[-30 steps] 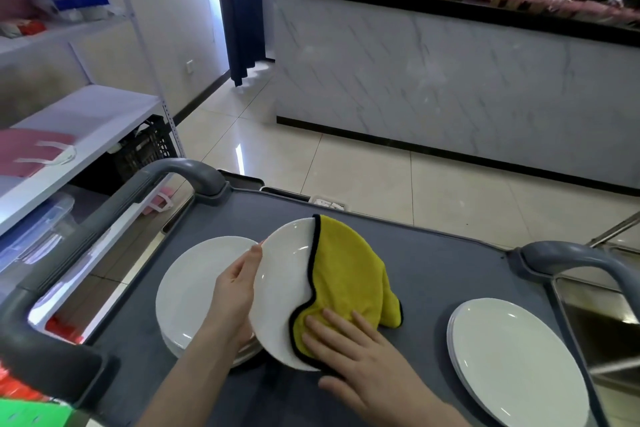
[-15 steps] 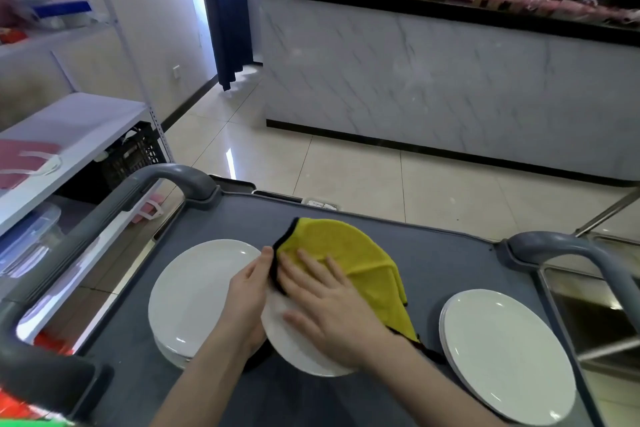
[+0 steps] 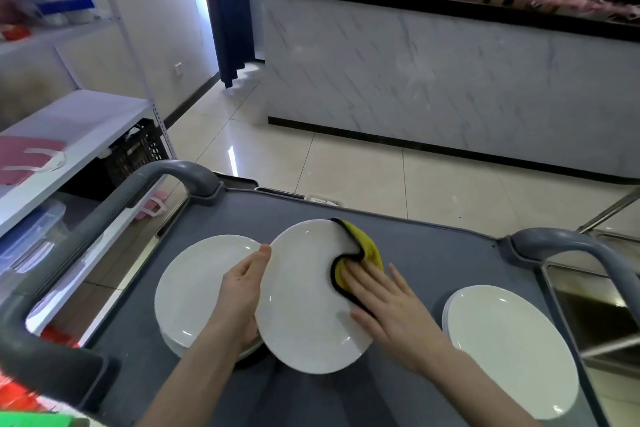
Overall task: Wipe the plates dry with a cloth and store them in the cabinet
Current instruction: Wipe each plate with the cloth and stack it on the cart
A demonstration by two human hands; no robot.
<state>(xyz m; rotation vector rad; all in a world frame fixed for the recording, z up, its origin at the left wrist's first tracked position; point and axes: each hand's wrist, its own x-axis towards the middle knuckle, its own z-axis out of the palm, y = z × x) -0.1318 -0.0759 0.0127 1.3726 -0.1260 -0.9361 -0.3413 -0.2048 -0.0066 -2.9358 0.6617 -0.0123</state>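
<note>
Glossy tile floor (image 3: 346, 177) spread beyond the grey cart top (image 3: 433, 253) under both hands, and it was the worst place a plate could end up. One stack of plates (image 3: 194, 288) lay on the cart just outside the left hand (image 3: 242, 291), partly beneath its wrist. A second stack (image 3: 509, 347) lay outside the right hand (image 3: 388, 302), apart from it. Between the hands the held plate (image 3: 304, 288) stood tilted. The left hand gripped its rim, thumb on the face and fingers behind. The right hand lay flat with straight fingers, pressing the yellow cloth (image 3: 363, 250) against the plate's edge just ahead of its fingertips. No cabinet showed plainly.

A hard push from the right hand would probably slide the slick rim out of that one-handed grip. The plate would then knock the stack beside the left hand, or tip off the cart. The cloth was bunched small, so much of the face looked likely to be missed.

The floor looked hard and polished. The cart top looked matte, probably plastic, with a raised lip. The plates were white, round, shallow and glazed. The cloth was plush, folded over and hemmed in black.
</note>
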